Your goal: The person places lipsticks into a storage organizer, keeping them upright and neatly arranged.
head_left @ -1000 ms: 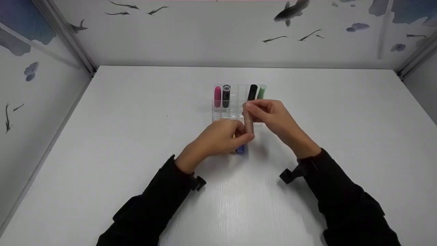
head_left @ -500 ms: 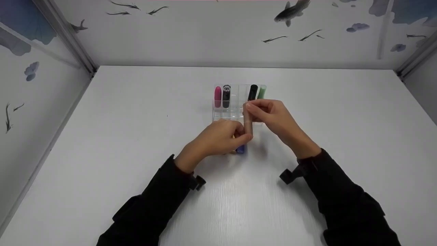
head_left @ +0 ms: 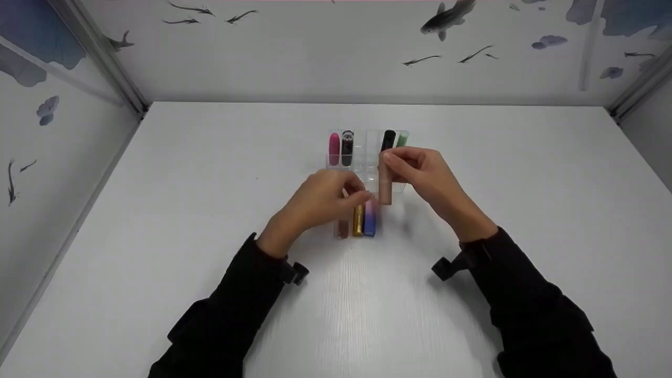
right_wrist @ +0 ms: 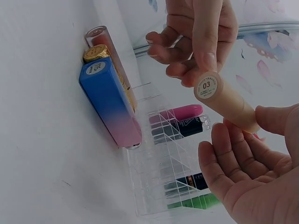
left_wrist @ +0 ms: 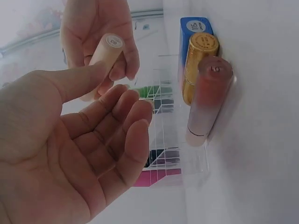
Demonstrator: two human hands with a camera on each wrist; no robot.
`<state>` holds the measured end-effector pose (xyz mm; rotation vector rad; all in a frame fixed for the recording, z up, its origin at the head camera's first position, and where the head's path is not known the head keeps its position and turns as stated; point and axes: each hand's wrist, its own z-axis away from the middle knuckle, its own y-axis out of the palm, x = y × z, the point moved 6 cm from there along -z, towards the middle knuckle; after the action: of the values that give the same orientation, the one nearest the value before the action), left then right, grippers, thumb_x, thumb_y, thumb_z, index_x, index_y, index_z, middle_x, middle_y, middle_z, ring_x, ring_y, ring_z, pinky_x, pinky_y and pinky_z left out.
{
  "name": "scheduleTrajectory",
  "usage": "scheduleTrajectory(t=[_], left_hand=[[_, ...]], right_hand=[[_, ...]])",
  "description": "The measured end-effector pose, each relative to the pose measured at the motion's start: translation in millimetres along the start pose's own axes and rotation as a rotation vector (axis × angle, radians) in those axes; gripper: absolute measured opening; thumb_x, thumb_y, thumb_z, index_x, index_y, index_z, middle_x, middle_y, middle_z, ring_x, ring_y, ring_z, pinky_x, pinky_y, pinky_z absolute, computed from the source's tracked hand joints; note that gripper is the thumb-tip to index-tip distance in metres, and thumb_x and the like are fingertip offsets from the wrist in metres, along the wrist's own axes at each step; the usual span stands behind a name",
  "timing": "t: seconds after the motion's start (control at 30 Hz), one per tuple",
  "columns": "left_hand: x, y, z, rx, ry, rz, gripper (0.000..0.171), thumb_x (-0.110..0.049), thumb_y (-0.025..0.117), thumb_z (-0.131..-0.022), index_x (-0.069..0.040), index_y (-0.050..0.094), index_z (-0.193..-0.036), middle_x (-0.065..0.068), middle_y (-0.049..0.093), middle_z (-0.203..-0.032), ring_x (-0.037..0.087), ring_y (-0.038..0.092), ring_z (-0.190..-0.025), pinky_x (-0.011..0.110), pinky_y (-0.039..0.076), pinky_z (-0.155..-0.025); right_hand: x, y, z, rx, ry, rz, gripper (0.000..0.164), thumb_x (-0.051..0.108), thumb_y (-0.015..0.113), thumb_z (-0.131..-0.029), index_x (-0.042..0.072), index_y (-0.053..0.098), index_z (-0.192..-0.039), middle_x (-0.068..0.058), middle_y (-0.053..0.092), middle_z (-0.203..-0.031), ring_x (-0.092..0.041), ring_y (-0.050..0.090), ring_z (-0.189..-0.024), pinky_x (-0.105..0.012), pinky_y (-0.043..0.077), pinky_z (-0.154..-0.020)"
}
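Observation:
My right hand point(head_left: 422, 170) pinches a beige lipstick tube point(head_left: 386, 184) by its upper end, thumb in front. A round label reading 03 shows on the tube's end in the right wrist view. To its left, my left hand point(head_left: 323, 199) is relaxed with loosely curved fingers and holds nothing; its thumb tip overlaps the tube's labelled end in the right wrist view. Below the left hand lie a blue-and-pink lipstick box point(right_wrist: 107, 102), a gold lipstick tube point(left_wrist: 201, 60) and a clear lip gloss tube point(left_wrist: 212, 93) with reddish contents.
Behind the hands, a clear divided organizer point(head_left: 360, 152) stands on the white table point(head_left: 210, 210). In it are a pink tube point(head_left: 334, 149), a dark tube with a clear cap point(head_left: 347, 149), a black tube point(head_left: 388, 139) and a green tube point(head_left: 402, 138). A printed wall point(head_left: 315, 58) closes the back.
My left hand has come off the beige lipstick tube and moved left and away, uncovering the gold tube and the lip gloss. My right hand has shifted slightly right with the beige tube.

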<state>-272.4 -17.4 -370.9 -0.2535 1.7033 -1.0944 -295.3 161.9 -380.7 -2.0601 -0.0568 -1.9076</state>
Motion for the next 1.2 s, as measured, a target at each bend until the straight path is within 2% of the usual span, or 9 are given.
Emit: scheduleTrajectory(t=[0.13, 0.23, 0.4, 0.57, 0.7, 0.9, 1.2], left_hand=[[6.3, -11.1, 0.5, -0.135, -0.039, -0.039, 0.026, -0.025, 0.067, -0.100, -0.005, 0.072, -0.116, 0.005, 0.071, -0.107, 0.020, 0.067, -0.094, 0.030, 0.053, -0.084], [9.2, -16.6, 1.5, -0.219, -0.063, -0.071, 0.026, -0.022, 0.069, -0.099, -0.005, 0.072, -0.117, 0.007, 0.070, -0.111, 0.022, 0.066, -0.097, 0.031, 0.053, -0.085], [17.2, -18.9, 1.3, -0.287, -0.119, -0.139, 0.020, -0.016, 0.071, -0.097, -0.006, 0.075, -0.114, 0.007, 0.071, -0.109, 0.020, 0.065, -0.096, 0.031, 0.054, -0.084], [29.6, -19.9, 1.2, -0.316, -0.181, -0.213, 0.017, -0.012, 0.072, -0.096, -0.010, 0.079, -0.111, 0.005, 0.074, -0.107, 0.019, 0.067, -0.095, 0.032, 0.054, -0.082], [35.5, -20.8, 0.9, -0.315, -0.207, -0.228, 0.017, -0.010, 0.073, -0.095, -0.011, 0.080, -0.110, 0.004, 0.075, -0.108, 0.019, 0.068, -0.096, 0.033, 0.054, -0.082], [38.2, -17.7, -1.0, -0.285, -0.205, -0.247, 0.016, -0.010, 0.074, -0.094, -0.012, 0.081, -0.109, 0.003, 0.076, -0.109, 0.019, 0.068, -0.100, 0.035, 0.054, -0.086], [41.3, -16.0, -2.5, -0.303, -0.171, -0.285, 0.013, -0.007, 0.074, -0.094, -0.011, 0.082, -0.103, 0.004, 0.077, -0.104, 0.022, 0.071, -0.101, 0.036, 0.056, -0.087]], right_hand=[[0.5, -1.1, 0.2, -0.008, 0.014, 0.010, 0.046, 0.036, 0.064, -0.101, -0.001, 0.066, -0.128, -0.013, 0.070, -0.112, -0.024, 0.069, -0.102, -0.032, 0.055, -0.092], [-0.4, -1.2, 0.0, -0.013, 0.012, 0.005, 0.047, 0.034, 0.064, -0.101, -0.004, 0.064, -0.129, -0.014, 0.070, -0.112, -0.024, 0.069, -0.101, -0.033, 0.056, -0.091], [-1.0, -1.0, 0.4, -0.016, 0.002, -0.002, 0.043, 0.032, 0.064, -0.101, -0.003, 0.065, -0.127, -0.015, 0.069, -0.111, -0.025, 0.069, -0.100, -0.033, 0.056, -0.090], [-0.6, -0.3, 0.9, -0.009, -0.014, 0.003, 0.041, 0.033, 0.065, -0.101, 0.001, 0.067, -0.125, -0.015, 0.069, -0.112, -0.026, 0.068, -0.100, -0.034, 0.056, -0.090], [0.6, -0.2, 1.2, -0.006, -0.020, 0.016, 0.041, 0.034, 0.065, -0.100, 0.001, 0.067, -0.125, -0.015, 0.069, -0.112, -0.026, 0.068, -0.101, -0.033, 0.056, -0.090], [0.7, -1.3, 1.4, -0.013, -0.022, 0.029, 0.041, 0.033, 0.065, -0.101, 0.001, 0.067, -0.126, -0.014, 0.069, -0.113, -0.025, 0.068, -0.101, -0.032, 0.056, -0.090], [1.6, 0.2, 1.0, -0.013, -0.031, 0.026, 0.039, 0.033, 0.065, -0.101, 0.002, 0.068, -0.123, -0.014, 0.070, -0.111, -0.026, 0.069, -0.100, -0.032, 0.056, -0.090]])
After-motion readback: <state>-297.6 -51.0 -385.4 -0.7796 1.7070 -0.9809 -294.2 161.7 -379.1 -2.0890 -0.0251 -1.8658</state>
